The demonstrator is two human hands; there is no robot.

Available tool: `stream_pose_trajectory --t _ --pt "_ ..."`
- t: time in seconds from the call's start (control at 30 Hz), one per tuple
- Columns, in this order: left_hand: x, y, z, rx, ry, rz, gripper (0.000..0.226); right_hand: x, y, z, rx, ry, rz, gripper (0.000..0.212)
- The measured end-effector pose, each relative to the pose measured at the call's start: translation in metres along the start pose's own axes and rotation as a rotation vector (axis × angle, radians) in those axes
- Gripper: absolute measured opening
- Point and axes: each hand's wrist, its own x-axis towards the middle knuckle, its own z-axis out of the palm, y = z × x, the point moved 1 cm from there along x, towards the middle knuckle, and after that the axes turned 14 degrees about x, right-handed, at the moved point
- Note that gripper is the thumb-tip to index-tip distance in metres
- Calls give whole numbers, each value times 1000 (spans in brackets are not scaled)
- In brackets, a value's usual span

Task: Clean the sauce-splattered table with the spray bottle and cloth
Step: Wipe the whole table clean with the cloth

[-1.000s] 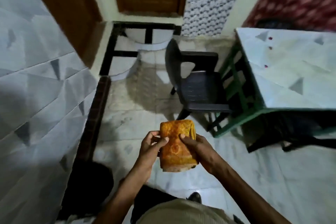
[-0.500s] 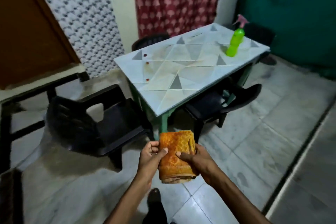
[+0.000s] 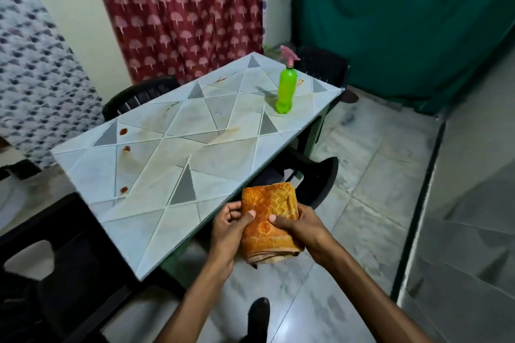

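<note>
A folded orange cloth (image 3: 269,214) is held in front of me, just off the table's near edge. My left hand (image 3: 229,227) grips its left side and my right hand (image 3: 299,224) grips its right side. The table (image 3: 156,175) has a pale top with a triangle pattern. Red sauce spots (image 3: 123,131) dot its left part, with faint smears further back. A green spray bottle (image 3: 286,88) with a pink trigger head stands upright near the far right corner, well beyond my hands.
Black plastic chairs stand around the table: one at the near left (image 3: 64,273), one at the right side (image 3: 315,184), one behind (image 3: 139,96), another at the far end (image 3: 323,67). A red curtain (image 3: 181,8) and green sheet (image 3: 404,22) hang behind. Tiled floor lies to the right.
The view has swung from the floor and door to the table, and I have come closer to it. Both hands have kept hold of the cloth.
</note>
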Motion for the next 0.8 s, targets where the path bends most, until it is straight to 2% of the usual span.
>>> stream_pose_trajectory --t 0.23,0.37,0.57,0.8 --pt "96 59 93 -14 -18 -8 32 99 -69 -73 76 29 22 45" --pt "147 84 161 -7 -21 -1 31 158 -108 -132 102 3 40 37" --pt "217 119 278 -30 51 9 26 249 -172 -229 63 -66 28 32" --pt "274 175 404 -152 208 -43 27 339 -267 -326 83 -189 135 30"
